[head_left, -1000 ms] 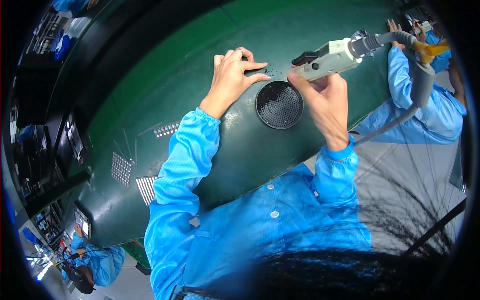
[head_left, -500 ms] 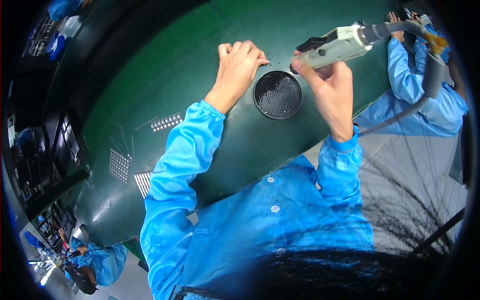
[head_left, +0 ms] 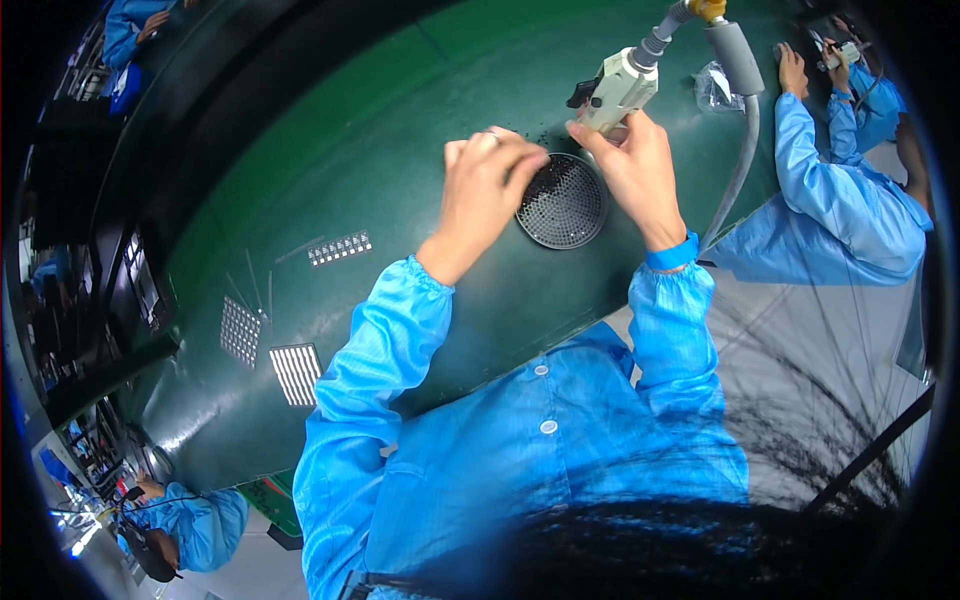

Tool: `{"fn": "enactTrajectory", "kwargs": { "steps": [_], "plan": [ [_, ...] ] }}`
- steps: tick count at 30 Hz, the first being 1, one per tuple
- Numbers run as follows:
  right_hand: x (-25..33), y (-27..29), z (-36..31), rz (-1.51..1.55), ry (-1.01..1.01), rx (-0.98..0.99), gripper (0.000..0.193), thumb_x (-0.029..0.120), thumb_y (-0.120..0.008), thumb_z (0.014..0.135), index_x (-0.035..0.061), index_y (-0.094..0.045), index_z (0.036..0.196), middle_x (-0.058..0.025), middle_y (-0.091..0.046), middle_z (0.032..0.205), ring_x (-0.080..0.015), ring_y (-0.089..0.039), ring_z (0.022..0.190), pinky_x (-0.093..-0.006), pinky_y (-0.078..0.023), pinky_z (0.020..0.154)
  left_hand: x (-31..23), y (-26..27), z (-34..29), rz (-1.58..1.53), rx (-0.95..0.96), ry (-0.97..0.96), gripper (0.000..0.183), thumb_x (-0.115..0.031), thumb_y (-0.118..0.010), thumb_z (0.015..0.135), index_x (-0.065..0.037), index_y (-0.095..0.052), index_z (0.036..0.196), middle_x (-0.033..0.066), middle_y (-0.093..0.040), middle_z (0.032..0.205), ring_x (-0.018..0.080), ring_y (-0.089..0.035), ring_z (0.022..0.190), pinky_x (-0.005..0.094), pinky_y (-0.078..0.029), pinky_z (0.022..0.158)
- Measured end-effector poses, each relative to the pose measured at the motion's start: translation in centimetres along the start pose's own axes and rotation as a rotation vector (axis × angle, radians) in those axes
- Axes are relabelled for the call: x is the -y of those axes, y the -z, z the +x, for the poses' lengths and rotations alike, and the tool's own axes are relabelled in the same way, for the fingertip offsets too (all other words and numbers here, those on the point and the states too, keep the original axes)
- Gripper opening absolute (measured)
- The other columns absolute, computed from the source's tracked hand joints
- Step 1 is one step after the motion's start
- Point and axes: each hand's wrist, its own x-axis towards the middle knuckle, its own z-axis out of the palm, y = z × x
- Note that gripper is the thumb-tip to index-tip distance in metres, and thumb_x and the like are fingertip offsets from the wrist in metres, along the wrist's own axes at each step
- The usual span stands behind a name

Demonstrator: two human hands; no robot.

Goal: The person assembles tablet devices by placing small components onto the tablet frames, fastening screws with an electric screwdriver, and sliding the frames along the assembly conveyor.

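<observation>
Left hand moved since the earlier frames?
Yes. Against the round black dish, the left hand has shifted closer; its blurred fingertips now overlap the dish's upper-left rim in view, where earlier they were clear of it.

The pale tool (head_left: 622, 90) tilts near a round black tray (head_left: 570, 218).

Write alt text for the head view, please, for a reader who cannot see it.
A person's right hand holds a pale tool near a round black dish on a green table; the left hand, blurred, is at the dish's edge. A striped sheet lies farther left.
</observation>
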Motion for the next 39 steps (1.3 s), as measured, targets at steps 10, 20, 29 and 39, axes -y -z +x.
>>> {"fn": "enactTrajectory", "kwargs": {
  "steps": [10,20,29,39],
  "plan": [
    [1.0,-2.7,0.4,0.077,0.023,0.04,0.034,0.021,-0.081,0.086,-0.0014,-0.07,0.109,-0.0147,-0.076,0.084,-0.021,-0.068,0.066,-0.0371,-0.053,0.064,3.1,0.9,0.2,0.185,-0.065,0.051,0.014,-0.016,-0.076,0.09,-0.014,-0.081,0.103,0.0012,-0.065,0.098,0.022,-0.06,0.096,0.0386,-0.04,0.087],
    [4.1,-5.6,0.1,0.104,0.003,0.144,0.031,0.019,-0.08,0.087,-0.0026,-0.071,0.106,-0.0128,-0.075,0.083,-0.0161,-0.065,0.065,-0.0328,-0.05,0.06,4.4,2.8,0.2,0.021,-0.042,0.105,0.016,-0.013,-0.074,0.091,-0.008,-0.08,0.105,0.0049,-0.066,0.099,0.0257,-0.061,0.099,0.0385,-0.043,0.09],
    [5.3,-5.2,-0.4,0.164,-0.058,0.15,0.026,0.013,-0.077,0.092,-0.0048,-0.073,0.109,-0.0061,-0.076,0.095,-0.0089,-0.067,0.085,-0.0271,-0.052,0.074,4.4,3.9,0.4,-0.166,-0.068,0.172,0.017,-0.009,-0.072,0.094,-0.004,-0.077,0.11,0.01,-0.069,0.103,0.0288,-0.064,0.096,0.0399,-0.05,0.086],
    [7.2,-1.5,-3.9,0.266,-0.174,0.179,0.026,0.011,-0.077,0.094,-0.0064,-0.07,0.112,-0.0117,-0.075,0.108,-0.0159,-0.071,0.097,-0.0296,-0.055,0.088,0.5,2.5,-1.5,-0.136,0.133,0.045,0.025,-0.018,-0.085,0.08,-0.01,-0.079,0.104,0.003,-0.067,0.116,0.0228,-0.06,0.103,0.037,-0.04,0.095]
  ]
}}
